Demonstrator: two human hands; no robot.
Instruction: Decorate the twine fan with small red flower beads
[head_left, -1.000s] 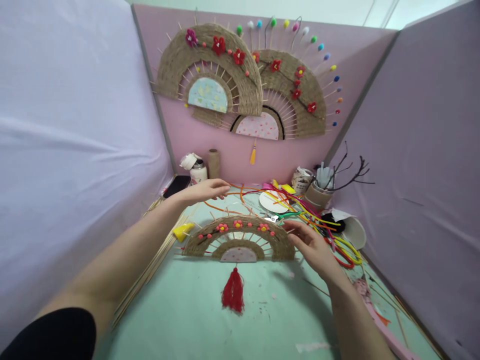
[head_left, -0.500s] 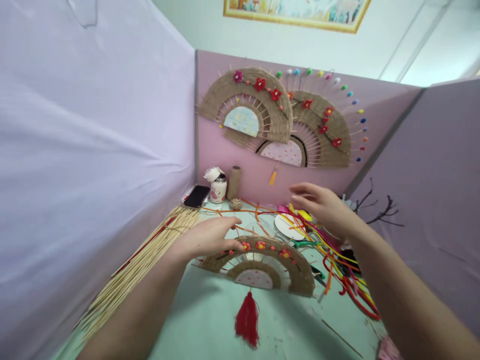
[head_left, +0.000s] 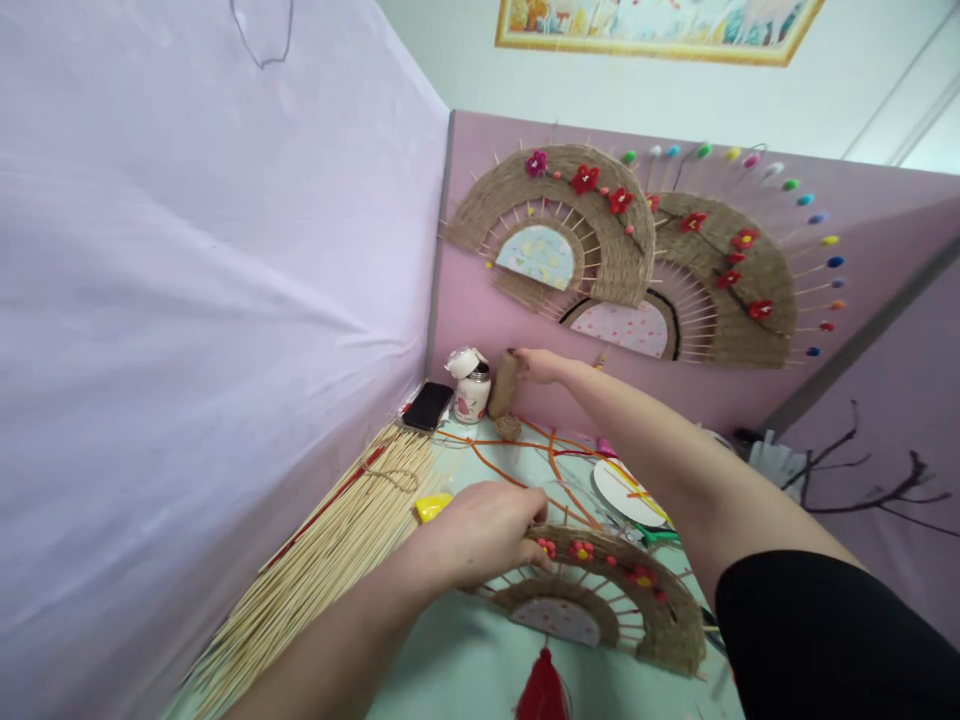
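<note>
low in the head view, the left hand (head_left: 491,530) pinches the upper edge of the twine-wrapped fan (head_left: 670,618) at the tabletop (head_left: 450,665), its grip narrow. the fan (red tassel (head_left: 543,690) at its base) looks light and fairly stiff, its stick tips probably fragile; the woven band seems the safest hold. farther back, the right hand (head_left: 541,366) is at the top of the cardboard tube (head_left: 503,388), likely light and crushable; whether that grip is closed, i cannot tell.
</note>
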